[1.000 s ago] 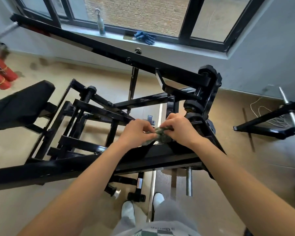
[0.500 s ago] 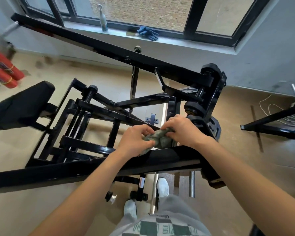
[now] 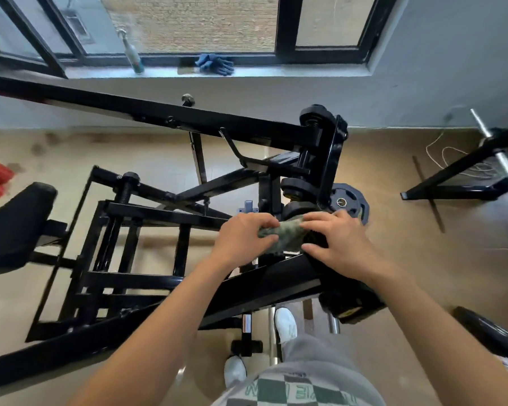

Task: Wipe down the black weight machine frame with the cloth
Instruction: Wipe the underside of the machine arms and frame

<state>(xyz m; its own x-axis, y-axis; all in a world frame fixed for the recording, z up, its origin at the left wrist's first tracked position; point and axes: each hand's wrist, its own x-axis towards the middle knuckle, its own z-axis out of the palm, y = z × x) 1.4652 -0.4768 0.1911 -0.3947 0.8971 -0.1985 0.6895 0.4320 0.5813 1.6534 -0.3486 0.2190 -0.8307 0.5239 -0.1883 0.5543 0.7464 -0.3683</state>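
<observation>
While both hands bunch the cloth above the frame, the scene reads so:

Step in hand: the cloth [image 3: 285,237] is being gathered or refolded between the two hands, not rubbed along a bar; I judge this a pause to ready a fresh face before wiping goes on

Cloth: a small greenish rag, crumpled, held just above the near bar of the frame [image 3: 258,288], close by the round black hub at that bar's right end; whether it touches the metal I cannot tell

Left hand [image 3: 241,238]: fingers curled, thumb and fingertips pinching the left end of the cloth; knuckles up

Right hand [image 3: 339,240]: fingers half spread and bent over the right end of the cloth, thumb out low; it seems to press the cloth down toward the hub

Frame: black bars run left from the hands toward a padded seat [image 3: 12,227]; a long upper bar crosses behind; a weight plate [image 3: 349,203] sits just beyond the right hand

Next move, as I judge it: settle the cloth flat under one palm, then press it on the near bar or hub and draw it along; the many joints and bolts call for a wrapped grip rather than a flat swipe

Elsewhere: gloves [image 3: 214,64] and a bottle [image 3: 132,55] lie on the window sill, well apart
</observation>
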